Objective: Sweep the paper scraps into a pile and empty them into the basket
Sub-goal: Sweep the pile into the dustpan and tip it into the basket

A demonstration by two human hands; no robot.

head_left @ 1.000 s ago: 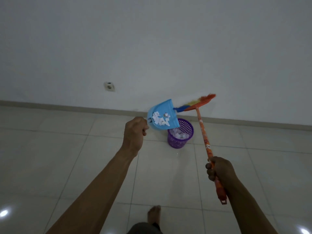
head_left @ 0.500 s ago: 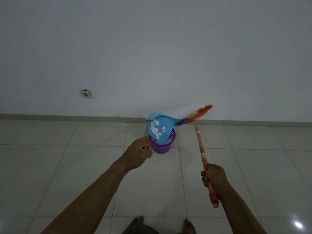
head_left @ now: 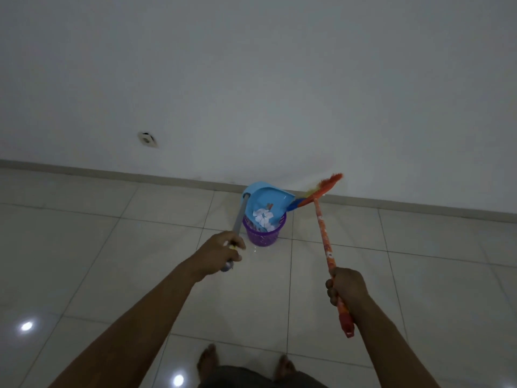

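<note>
step: emptying. The dustpan (head_left: 268, 196) is tilted over the basket (head_left: 263, 238); probably near the end of the task.
paper scraps (head_left: 263, 217): white bits bunched at the pan's low lip, right at the basket mouth. More white shows inside the basket. I can't tell if any landed on the floor (head_left: 419, 275).
left hand (head_left: 221, 249): fingers curled round the lower end of the pan's grey pole (head_left: 240, 217).
right hand (head_left: 347, 285): wrapped round the orange broom (head_left: 324, 239) handle near its butt end. The broom head (head_left: 321, 189) is off the floor, bristles at the pan's right edge.
scraps handling: likely near weightless and limp. They will flutter or cling to the plastic, so tip slow and steep rather than shaking.
pan handling: looks like thin, stiff, light plastic. On the long pole a small wrist twist swings the lip a lot. A grip higher up the pole should steady it.
basket handling: small perforated plastic, probably light and free-standing on smooth tile. A nudge from the pan lip could slide or topple it.
broom use: the bristles are soft, fine for brushing stuck bits down the pan.
risk: scraps drifting past the rim.
</note>
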